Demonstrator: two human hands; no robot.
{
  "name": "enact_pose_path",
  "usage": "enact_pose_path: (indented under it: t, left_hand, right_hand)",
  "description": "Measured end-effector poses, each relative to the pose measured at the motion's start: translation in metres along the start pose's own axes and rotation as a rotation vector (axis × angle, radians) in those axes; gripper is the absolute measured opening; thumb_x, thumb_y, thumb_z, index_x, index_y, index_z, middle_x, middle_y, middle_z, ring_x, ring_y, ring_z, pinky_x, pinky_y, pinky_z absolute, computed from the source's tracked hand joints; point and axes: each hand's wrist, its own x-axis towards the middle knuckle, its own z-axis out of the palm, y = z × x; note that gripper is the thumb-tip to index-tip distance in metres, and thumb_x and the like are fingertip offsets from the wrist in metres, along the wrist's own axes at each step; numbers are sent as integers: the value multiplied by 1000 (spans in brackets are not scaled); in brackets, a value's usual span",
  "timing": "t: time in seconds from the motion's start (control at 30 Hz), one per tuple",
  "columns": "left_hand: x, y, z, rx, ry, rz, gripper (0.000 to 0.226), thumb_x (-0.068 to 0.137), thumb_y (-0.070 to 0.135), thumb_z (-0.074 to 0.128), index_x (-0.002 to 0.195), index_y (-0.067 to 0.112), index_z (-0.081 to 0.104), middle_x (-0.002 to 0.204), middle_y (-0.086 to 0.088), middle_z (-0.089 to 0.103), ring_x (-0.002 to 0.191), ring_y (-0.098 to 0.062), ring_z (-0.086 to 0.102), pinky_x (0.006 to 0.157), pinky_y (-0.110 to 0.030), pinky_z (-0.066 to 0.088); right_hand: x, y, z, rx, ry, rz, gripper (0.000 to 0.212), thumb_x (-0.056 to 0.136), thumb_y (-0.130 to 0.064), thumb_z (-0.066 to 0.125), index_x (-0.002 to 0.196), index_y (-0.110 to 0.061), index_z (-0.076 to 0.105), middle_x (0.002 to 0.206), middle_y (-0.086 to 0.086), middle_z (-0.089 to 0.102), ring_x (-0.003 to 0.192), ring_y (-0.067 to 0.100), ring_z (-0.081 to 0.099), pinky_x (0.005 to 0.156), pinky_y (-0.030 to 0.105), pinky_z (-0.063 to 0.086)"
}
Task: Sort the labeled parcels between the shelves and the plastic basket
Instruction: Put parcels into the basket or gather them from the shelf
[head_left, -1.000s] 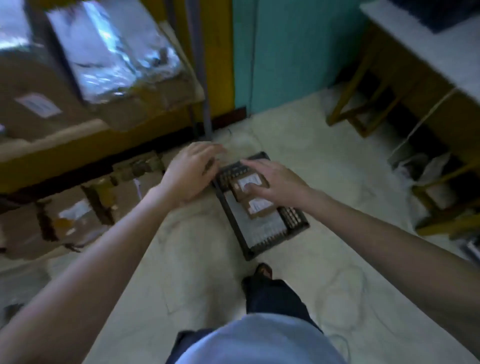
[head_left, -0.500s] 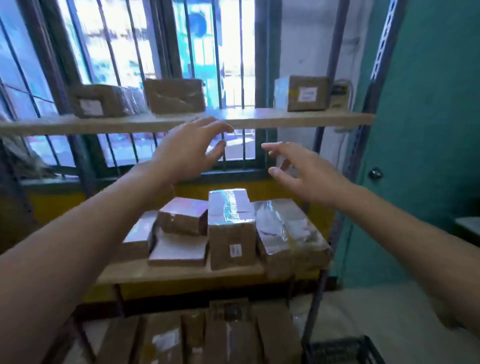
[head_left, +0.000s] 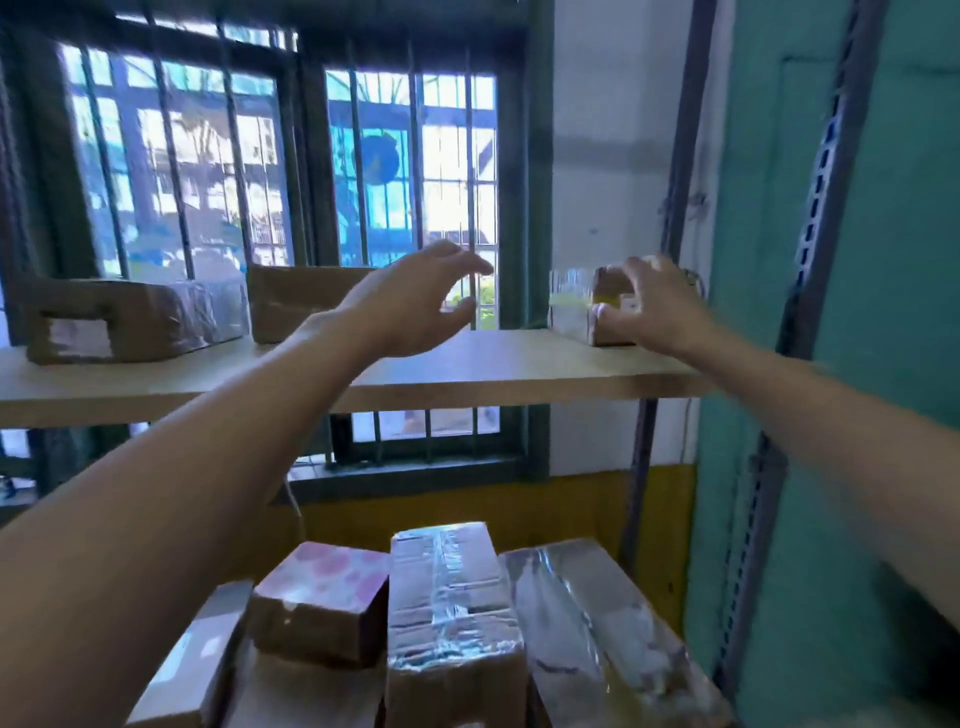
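Observation:
A small brown parcel (head_left: 571, 306) with shiny tape stands at the right end of the upper wooden shelf (head_left: 519, 369). My right hand (head_left: 654, 306) is on it, with fingers over its top and front and the thumb low on its face. My left hand (head_left: 415, 306) hovers open above the middle of that shelf, holding nothing. Two more brown parcels, a wide one (head_left: 135, 322) and a plain one (head_left: 291, 301), sit at the shelf's left. The plastic basket is out of view.
On the lower shelf lie several taped parcels: a pink-topped box (head_left: 322, 603), a tall box (head_left: 452, 613) and a long one (head_left: 597, 634). A barred window (head_left: 415, 208) is behind. A metal rack upright (head_left: 680, 156) and a teal door (head_left: 883, 312) stand at the right.
My view rose from the basket on the floor to the shelves. Both hands left the basket and lifted to the upper shelf. My right hand reached the small parcel at its right end.

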Motion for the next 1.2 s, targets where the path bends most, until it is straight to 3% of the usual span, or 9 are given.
enact_pose_path:
  t: [0.2, 0.33, 0.43, 0.73, 0.83, 0.9, 0.97, 1.1, 1.2]
  left_hand:
    - [54, -58, 38, -3, 1, 19, 37, 92, 27, 50, 129, 25, 49, 133, -2, 51, 110, -18, 56, 87, -30, 40]
    - [88, -95, 53, -52, 4, 6, 33, 91, 25, 54, 124, 22, 54, 127, -2, 56, 94, -10, 53, 81, -26, 40]
    - [109, -119, 65, 30, -56, 16, 34, 90, 26, 55, 124, 20, 54, 126, -4, 56, 95, -13, 55, 80, -26, 40]
    - [156, -143, 109, -138, -145, -130, 82, 85, 28, 63, 148, 20, 10, 149, -20, 28, 129, -38, 39, 102, -41, 37]
    - [157, -146, 122, -389, -249, -172, 95, 82, 24, 66, 147, 23, -3, 149, -12, 30, 121, -28, 46, 87, -19, 46]
    - [154, -150, 126, -590, -354, -225, 97, 82, 16, 67, 147, 26, -4, 130, -2, 36, 96, -9, 51, 57, -3, 47]
    - [151, -152, 128, -702, -337, -266, 94, 82, 13, 67, 147, 29, 1, 120, 5, 36, 84, 1, 47, 45, -3, 44]
    - [147, -152, 130, -760, -224, -323, 84, 80, 23, 69, 144, 33, 15, 102, 12, 46, 83, -1, 49, 55, -14, 43]
    - [143, -147, 133, -807, -177, -359, 82, 78, 26, 70, 142, 34, 20, 91, 16, 46, 81, -5, 53, 57, -20, 46]
  right_hand:
    - [87, 37, 46, -10, -17, 347, 106, 72, -67, 59, 148, -27, -3, 156, 12, -10, 143, 32, -12, 113, 53, 9]
    - [121, 55, 69, -253, -202, 307, 83, 74, -75, 45, 137, -21, 36, 146, 18, 30, 137, 37, 23, 113, 50, 17]
    - [127, 61, 81, -224, -180, 151, 74, 76, -73, 44, 133, -26, 42, 132, 15, 49, 125, 36, 39, 108, 48, 25]
    - [100, 36, 77, -68, 55, -421, 51, 82, -39, 62, 129, -20, 52, 130, 6, 51, 122, 23, 42, 102, 32, 31]
    - [93, 34, 79, -121, 49, -568, 51, 82, -37, 63, 128, -19, 53, 135, 10, 46, 127, 23, 38, 104, 32, 30]
    - [92, 34, 79, -51, 33, -558, 44, 81, -44, 61, 121, -25, 57, 140, 10, 39, 132, 22, 33, 106, 35, 31]
    - [93, 33, 78, 133, 65, -444, 38, 77, -56, 56, 111, -39, 55, 149, 2, 24, 136, 15, 22, 108, 29, 25]
    - [94, 38, 84, 264, -68, -167, 78, 67, -67, 57, 135, -47, 25, 152, -16, -7, 139, 12, 11, 111, 30, 22]
    - [94, 45, 89, 174, -242, -53, 96, 73, -51, 66, 145, -41, 3, 153, -6, 5, 131, 21, 31, 102, 30, 34]
